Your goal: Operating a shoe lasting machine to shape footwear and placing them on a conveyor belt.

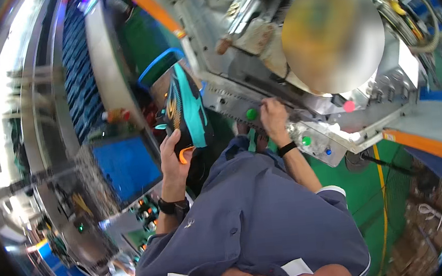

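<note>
Grey-blue shirt (270, 202) nearest, its pale chest mark (189, 223) too small to read. My left hand (170, 156) grips a black-and-teal shoe (192, 103) left of the metal panel (221, 102) — my right hand (274, 117), fingers curled, beside a green button (251, 114); I can't tell if it holds anything.

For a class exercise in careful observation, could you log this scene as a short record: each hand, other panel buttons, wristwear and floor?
Left hand: holds a black, teal and orange sports shoe
Right hand: at the metal control panel, beside a green button; contact unclear
Other panel buttons: second green button, blue button
Wristwear: dark left band, dark right band
Floor: green, with a yellow stripe
</note>
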A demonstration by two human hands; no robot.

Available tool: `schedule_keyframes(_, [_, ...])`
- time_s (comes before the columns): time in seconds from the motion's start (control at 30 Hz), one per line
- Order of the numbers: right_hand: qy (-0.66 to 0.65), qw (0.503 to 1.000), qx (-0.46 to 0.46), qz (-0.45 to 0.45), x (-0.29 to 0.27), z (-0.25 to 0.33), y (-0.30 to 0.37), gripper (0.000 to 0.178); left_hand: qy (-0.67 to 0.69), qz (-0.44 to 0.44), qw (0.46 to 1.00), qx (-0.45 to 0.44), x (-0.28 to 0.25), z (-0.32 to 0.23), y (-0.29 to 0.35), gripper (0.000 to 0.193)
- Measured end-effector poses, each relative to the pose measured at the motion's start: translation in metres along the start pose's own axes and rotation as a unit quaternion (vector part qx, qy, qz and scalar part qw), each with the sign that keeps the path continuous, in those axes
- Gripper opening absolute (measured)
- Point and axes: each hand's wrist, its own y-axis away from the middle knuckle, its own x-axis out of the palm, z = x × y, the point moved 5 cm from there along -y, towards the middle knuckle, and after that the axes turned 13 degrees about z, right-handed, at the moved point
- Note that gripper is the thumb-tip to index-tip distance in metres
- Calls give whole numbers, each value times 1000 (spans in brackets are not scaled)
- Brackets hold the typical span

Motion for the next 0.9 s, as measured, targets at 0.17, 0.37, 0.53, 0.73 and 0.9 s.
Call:
schedule_keyframes(0.17, [-48,998,-15,24,34,28,-27,16,-12,-74,997,-1,-46,4,37,22])
schedule_keyframes(0.37, [49,990,-115,70,92,43,-27,21,21,-103,994,0,-67,15,60,25])
schedule_keyframes(0.53, [69,983,-138,95,79,37,-30,18,27,-102,994,8,-61,27,72,32])
schedule_keyframes(0.73, [-34,984,-157,78,60,61,-6,28,2,-205,979,14,-76,65,153,34])
schedule_keyframes(0.9, [-218,950,-111,196,40,75,12,21,43,-306,951,7,-115,118,227,37])
